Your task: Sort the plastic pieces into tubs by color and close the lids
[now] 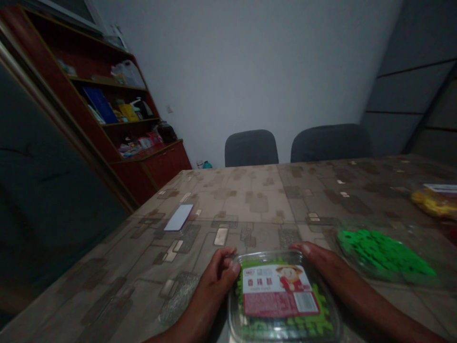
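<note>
A clear plastic container (282,328) full of small light-green pieces sits in front of me at the table's near side. Its lid carries a white and red label (280,290) with a cartoon figure in a hat. My left hand (223,274) grips the container's left edge, thumb near the rim and fingers curled. Along the far right corner and right side lies my right hand (316,259), its fingers partly hidden behind the container. Both hands hold the container between them.
To the right stands a clear tray of bright green pieces (385,252); beyond it is a container of yellow pieces (435,202). A white card (179,217) lies on the patterned tablecloth (250,190). Two grey chairs (252,147) stand behind the table, and a wooden cabinet (164,166) at left.
</note>
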The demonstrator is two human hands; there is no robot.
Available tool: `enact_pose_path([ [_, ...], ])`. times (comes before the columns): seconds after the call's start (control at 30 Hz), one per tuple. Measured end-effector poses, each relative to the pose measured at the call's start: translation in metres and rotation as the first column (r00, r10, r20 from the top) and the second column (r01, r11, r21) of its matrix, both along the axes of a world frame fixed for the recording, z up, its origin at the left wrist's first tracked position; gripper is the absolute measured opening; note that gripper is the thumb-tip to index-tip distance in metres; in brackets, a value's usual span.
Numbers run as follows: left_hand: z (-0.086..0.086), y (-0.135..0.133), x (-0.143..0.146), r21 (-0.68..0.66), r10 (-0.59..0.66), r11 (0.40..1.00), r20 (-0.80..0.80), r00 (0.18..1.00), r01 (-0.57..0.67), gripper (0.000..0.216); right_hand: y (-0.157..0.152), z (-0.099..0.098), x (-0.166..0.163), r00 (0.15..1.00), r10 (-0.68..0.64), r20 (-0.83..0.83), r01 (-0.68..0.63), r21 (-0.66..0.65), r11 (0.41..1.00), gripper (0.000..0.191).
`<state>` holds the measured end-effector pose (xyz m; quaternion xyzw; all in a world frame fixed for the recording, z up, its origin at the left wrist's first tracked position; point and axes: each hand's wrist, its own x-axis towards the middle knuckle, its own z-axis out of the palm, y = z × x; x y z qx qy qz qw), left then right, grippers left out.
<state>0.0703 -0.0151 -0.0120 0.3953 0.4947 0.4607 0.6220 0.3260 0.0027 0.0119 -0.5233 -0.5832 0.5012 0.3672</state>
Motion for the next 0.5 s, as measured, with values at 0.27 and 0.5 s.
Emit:
enact_pose_path([
  [0.27,0.006,-0.025,-0.008,0.009,-0.098,0.995,0.001,0.995,0.098,0.087,-0.048,-0.046,0.013,0.978,-0.134,-0.159,0.072,-0.35,0.934,0.084],
  [0.5,0.017,-0.038,-0.004,-0.174,-0.132,0.973,0.119,0.984,0.151,0.109,-0.054,-0.044,0.008,0.954,-0.08,-0.289,-0.031,-0.361,0.932,0.097],
])
